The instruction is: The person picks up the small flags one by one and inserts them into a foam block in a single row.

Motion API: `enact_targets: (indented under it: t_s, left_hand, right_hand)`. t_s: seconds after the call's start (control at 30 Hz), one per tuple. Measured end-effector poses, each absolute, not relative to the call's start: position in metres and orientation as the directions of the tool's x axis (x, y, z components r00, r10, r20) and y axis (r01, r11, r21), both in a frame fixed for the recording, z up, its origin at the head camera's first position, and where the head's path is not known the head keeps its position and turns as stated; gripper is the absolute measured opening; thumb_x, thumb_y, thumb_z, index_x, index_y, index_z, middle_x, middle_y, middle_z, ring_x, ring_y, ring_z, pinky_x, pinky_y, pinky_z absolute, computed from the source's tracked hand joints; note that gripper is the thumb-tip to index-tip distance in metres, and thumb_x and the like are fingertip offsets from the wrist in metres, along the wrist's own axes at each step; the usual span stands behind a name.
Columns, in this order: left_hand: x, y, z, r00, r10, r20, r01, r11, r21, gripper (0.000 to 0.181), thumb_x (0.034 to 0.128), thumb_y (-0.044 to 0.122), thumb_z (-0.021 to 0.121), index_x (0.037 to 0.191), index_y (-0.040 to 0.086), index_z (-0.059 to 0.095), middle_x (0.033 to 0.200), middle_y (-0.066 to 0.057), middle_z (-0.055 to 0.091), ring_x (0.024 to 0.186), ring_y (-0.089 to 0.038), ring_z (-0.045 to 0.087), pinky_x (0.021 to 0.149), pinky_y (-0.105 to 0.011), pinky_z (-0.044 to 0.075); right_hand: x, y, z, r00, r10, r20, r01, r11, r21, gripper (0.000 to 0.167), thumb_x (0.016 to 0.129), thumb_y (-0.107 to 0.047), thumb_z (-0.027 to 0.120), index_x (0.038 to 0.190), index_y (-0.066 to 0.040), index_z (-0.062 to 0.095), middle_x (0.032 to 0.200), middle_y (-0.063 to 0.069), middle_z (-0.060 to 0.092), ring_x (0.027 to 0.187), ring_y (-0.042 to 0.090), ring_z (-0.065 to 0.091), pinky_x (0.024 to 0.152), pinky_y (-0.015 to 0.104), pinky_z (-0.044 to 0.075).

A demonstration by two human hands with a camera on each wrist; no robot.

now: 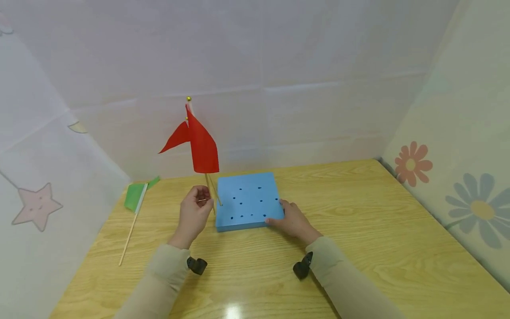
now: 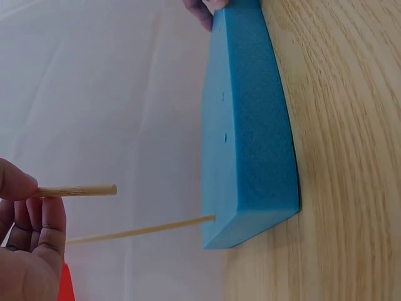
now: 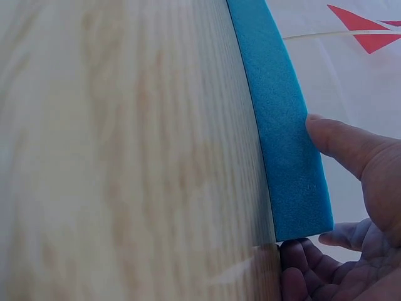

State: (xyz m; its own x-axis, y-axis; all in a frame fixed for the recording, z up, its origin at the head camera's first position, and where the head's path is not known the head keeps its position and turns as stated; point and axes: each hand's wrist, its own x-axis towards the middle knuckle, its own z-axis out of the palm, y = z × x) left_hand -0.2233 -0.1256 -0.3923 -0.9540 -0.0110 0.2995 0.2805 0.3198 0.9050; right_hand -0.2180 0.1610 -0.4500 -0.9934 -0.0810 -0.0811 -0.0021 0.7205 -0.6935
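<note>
A blue foam block (image 1: pixel 249 195) with several small holes in its top lies flat on the table. My left hand (image 1: pixel 194 217) pinches the thin wooden stick (image 2: pixel 81 190) of a red flag between thumb and fingers; its lower end is free, beside the block's left edge. Another red flag's stick (image 2: pixel 147 229) stands tilted in a hole near that edge. The two red cloths (image 1: pixel 205 148) overlap in the head view, so I cannot tell which is held. My right hand (image 1: pixel 292 219) grips the block's near right corner, thumb at the top edge and fingers against the side.
A green flag (image 1: pixel 135 198) on a wooden stick lies on the table (image 1: pixel 358 230) at the left. White cloth (image 1: pixel 299 124) hangs behind the table, and patterned cloth with flowers (image 1: pixel 410 164) stands along the right side.
</note>
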Motion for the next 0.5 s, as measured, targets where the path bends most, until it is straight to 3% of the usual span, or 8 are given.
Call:
enact_targets:
  t_s: [0.5]
  left_hand:
    - [-0.246,-0.114,-0.397,-0.942,0.011,0.336,0.320,0.341,0.884,0.022,0.0933,-0.006,0.061,0.115,-0.009,0.058,0.106,-0.020,0.060,0.098,-0.032,0.060,0.084,-0.020,0.050]
  right_hand:
    - [-0.216,0.160,-0.448,-0.993,-0.076,-0.087,0.007,0.710,-0.704,0.089,0.094,-0.035,0.078,0.156,0.009,0.032,0.148,0.035,0.042,0.135,0.048,0.046,0.110,0.059,0.040]
